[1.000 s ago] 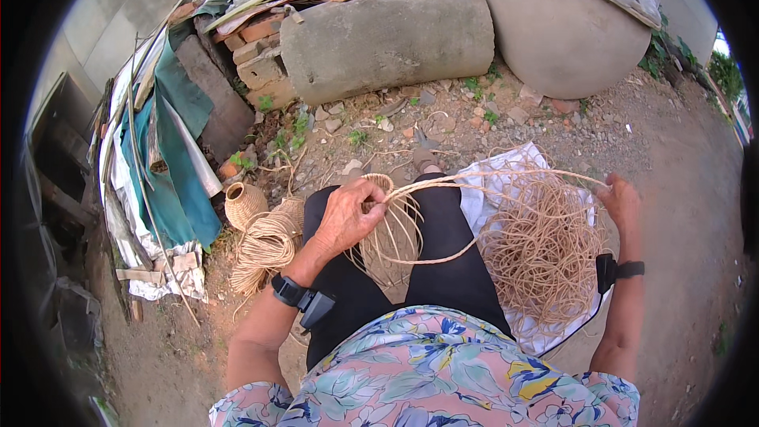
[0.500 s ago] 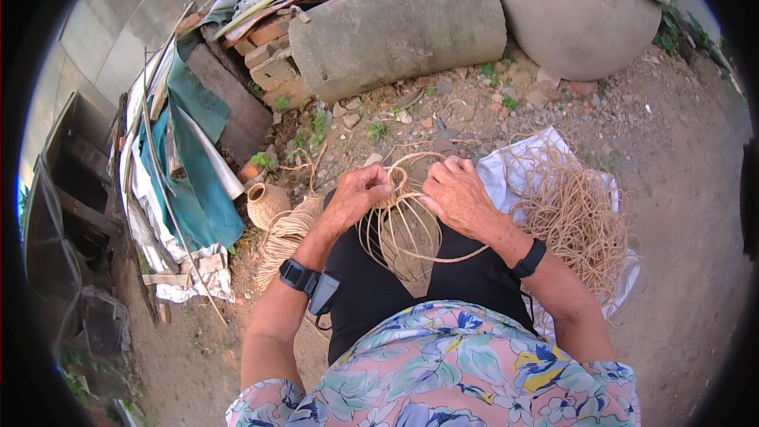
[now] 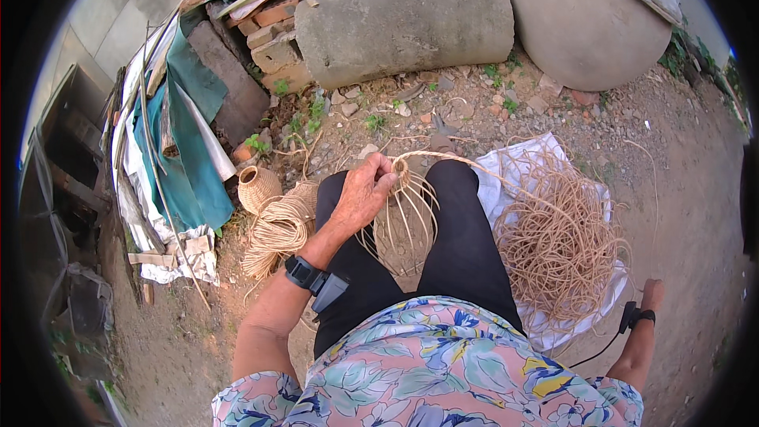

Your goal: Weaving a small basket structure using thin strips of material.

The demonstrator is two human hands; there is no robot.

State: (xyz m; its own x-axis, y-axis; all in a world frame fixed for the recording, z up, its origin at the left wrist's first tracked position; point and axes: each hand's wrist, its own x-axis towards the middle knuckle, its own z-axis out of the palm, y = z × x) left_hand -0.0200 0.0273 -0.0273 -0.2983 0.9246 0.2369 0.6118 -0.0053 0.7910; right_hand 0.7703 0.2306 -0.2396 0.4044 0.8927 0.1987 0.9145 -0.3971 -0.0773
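My left hand (image 3: 365,191) is closed on the rim of a small, partly woven basket (image 3: 402,176) between my knees. Its narrow neck is tightly woven in tan cord, and loose ribs fan down below it. From the neck a long tan cord (image 3: 462,160) stretches over my right knee toward the tangled heap of cord (image 3: 557,225) on the right. Far out to the right, beyond that heap, is my right hand (image 3: 653,294), small and foreshortened. Its fingers are not clear, and I cannot tell whether it grips the cord.
Left of my knees stand a finished-looking woven jar (image 3: 259,188) and a coil of cord (image 3: 277,231). A white sack (image 3: 492,182) lies under the heap. Ahead are rubble, a concrete cylinder (image 3: 403,28) and a large round vessel (image 3: 589,24); a teal tarp (image 3: 186,166) hangs at left.
My right hand has left the basket neck and swung far out to the right. The cord loop near the neck has become a long strand. My left hand stays at the basket.
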